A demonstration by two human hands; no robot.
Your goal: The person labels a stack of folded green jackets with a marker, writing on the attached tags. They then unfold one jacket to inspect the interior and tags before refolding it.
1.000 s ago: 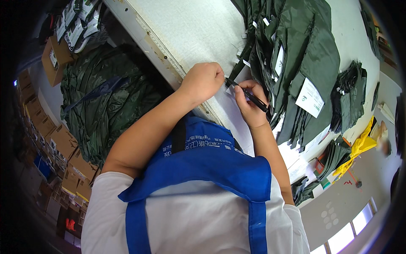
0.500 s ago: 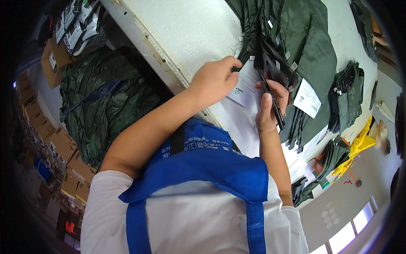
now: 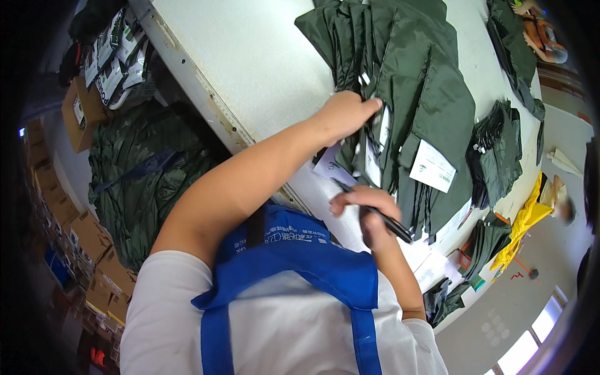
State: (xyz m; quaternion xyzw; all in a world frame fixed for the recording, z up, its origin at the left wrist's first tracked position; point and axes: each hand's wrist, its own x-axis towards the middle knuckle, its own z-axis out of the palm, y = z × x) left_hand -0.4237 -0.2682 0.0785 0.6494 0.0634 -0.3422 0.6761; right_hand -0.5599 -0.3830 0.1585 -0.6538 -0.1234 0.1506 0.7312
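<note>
My left hand is closed at the near edge of a stack of dark green fabric pieces, pinching their layered ends. Its fingertips are partly hidden among the folds and small white tags. My right hand, a little blurred, grips a black pen just nearer to me than the stack. A white printed sheet lies on the green fabric. Another paper shows partly beneath my left wrist.
The pale table has a worn metal edge on my left. Below it sits a big heap of green fabric, near cardboard boxes. More fabric stacks and a yellow cloth lie to the right. Another person's hands show far right.
My left hand has moved right onto the green fabric layers. My right hand, with the pen, has drawn back toward me, away from the fabric. The stack appears further left in view.
</note>
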